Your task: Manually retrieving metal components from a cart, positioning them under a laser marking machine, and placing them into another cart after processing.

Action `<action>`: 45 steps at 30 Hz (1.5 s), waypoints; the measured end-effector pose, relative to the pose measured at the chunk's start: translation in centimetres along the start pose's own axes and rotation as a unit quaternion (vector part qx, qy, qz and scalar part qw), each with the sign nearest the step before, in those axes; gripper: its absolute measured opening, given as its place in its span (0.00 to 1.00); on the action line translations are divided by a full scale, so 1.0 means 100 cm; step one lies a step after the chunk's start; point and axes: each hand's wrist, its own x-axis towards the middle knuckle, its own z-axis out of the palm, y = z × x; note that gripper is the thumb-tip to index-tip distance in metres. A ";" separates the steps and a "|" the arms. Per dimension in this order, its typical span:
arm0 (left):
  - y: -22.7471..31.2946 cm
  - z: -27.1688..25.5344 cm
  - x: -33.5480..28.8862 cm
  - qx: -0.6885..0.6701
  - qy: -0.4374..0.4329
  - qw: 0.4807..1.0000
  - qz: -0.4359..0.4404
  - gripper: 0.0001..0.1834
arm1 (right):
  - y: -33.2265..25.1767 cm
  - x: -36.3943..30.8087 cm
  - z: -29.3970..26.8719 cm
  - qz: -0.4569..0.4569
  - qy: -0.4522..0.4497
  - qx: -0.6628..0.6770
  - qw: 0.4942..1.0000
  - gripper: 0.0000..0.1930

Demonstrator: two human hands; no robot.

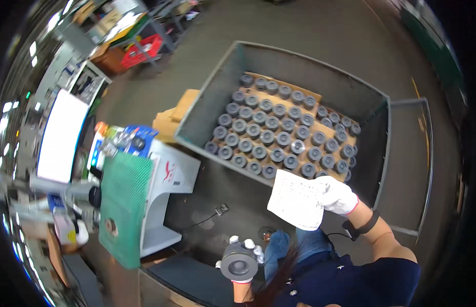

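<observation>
My left hand [258, 252], in a white glove, is closed around a dark grey round part [239, 262] with a recessed centre, low in the view. In a matching glove with a red cuff, my right hand [340, 195] pinches the edge of a white paper sheet [296, 200] covered in small marks. The sheet hangs in front of the near edge of a large grey bin [305, 55]. Rows of similar dark round parts [271, 123] stand inside on brown cardboard [320, 128].
To the left is a workstation with a green mat [126, 189] and a bright screen [61, 138]. A cardboard box [179, 112] sits against the bin's left side. A metal frame [427, 153] extends at its right. Further back stands a red crate [145, 50].
</observation>
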 end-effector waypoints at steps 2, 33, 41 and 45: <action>0.027 0.003 -0.034 0.033 0.004 0.998 0.060 0.47 | 0.009 0.017 0.038 0.011 -0.038 -0.004 0.999 0.30; 0.260 0.072 -0.022 0.036 0.080 0.904 0.419 0.48 | 0.128 0.438 0.273 0.157 -0.286 -0.459 0.826 0.16; 0.357 0.044 -0.045 0.031 0.087 0.901 0.423 0.48 | 0.198 0.513 0.350 0.215 -0.343 -0.439 0.803 0.22; 0.433 0.012 -0.059 0.049 0.139 0.890 0.432 0.44 | 0.246 0.548 0.399 0.217 -0.309 -0.334 0.863 0.19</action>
